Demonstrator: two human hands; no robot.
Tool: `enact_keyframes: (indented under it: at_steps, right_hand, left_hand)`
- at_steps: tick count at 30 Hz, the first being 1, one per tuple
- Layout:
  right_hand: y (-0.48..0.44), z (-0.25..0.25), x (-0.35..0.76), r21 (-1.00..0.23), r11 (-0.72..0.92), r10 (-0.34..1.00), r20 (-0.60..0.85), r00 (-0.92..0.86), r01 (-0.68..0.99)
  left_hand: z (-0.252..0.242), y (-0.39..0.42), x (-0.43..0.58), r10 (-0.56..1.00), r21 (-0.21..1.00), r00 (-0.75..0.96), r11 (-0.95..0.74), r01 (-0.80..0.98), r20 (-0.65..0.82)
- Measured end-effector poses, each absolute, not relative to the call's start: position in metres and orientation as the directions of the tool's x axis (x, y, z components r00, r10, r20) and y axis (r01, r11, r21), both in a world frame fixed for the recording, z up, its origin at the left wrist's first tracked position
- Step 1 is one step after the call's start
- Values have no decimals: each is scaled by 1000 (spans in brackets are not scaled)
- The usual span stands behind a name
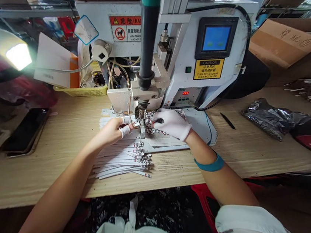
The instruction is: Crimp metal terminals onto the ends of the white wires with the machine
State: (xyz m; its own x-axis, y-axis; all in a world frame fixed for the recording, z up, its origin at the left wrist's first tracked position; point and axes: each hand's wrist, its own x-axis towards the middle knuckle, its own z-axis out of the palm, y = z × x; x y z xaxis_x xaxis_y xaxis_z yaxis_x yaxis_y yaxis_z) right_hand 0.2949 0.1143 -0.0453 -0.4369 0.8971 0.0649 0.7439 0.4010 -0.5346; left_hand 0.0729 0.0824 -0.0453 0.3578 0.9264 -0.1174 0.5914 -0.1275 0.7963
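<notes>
Lamp (19, 55) glares far L, bench (65, 129) well lit w/ dim area below, edges stretched, bkgd soft.

Ahead of you the machine (190, 35) stands on the table (68, 126), strips (120, 159) lying before it and small pieces (149, 126) on its base plate (197, 118). To your left lies a phone (28, 127), with a basket (91, 92) farther back beside the machine. To your right, a small tool (227, 121) lies between the base plate and a plastic bag (272, 117), and a cardboard box (287, 43) sits behind the bag.

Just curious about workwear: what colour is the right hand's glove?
The glove is white, seen best in the head view.
</notes>
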Motion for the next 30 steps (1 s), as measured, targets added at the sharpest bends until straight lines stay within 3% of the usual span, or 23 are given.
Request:
enact_keyframes:
  at_steps: [4, 7, 12, 18, 22, 30]
  right_hand:
    - [109, -40, 292, -865, 41, 911, -173, -374, 500]
    - [106, -38, 288, -944, -186, 863, -290, -414, 274]
    - [104, -41, 280, -952, -295, 809, -291, -510, 75]
    - [101, -40, 272, -943, -323, 825, -324, -463, 85]
    - [100, -39, 269, -934, -345, 812, -344, -472, 87]
    - [100, -39, 268, -937, -337, 814, -341, -471, 97]
  left_hand:
    - [-45, 83, 75, 926, 833, 354, -88, 546, -134]
    - [-44, 83, 76, 924, 853, 344, -42, 520, -164]
    - [-37, 80, 79, 925, 892, 305, 69, 447, -225]
    - [-36, 78, 81, 916, 915, 271, 192, 355, -297]
    - [-43, 79, 82, 935, 934, 251, 166, 316, -251]
    - [-50, 78, 85, 948, 889, 248, 70, 453, -201]
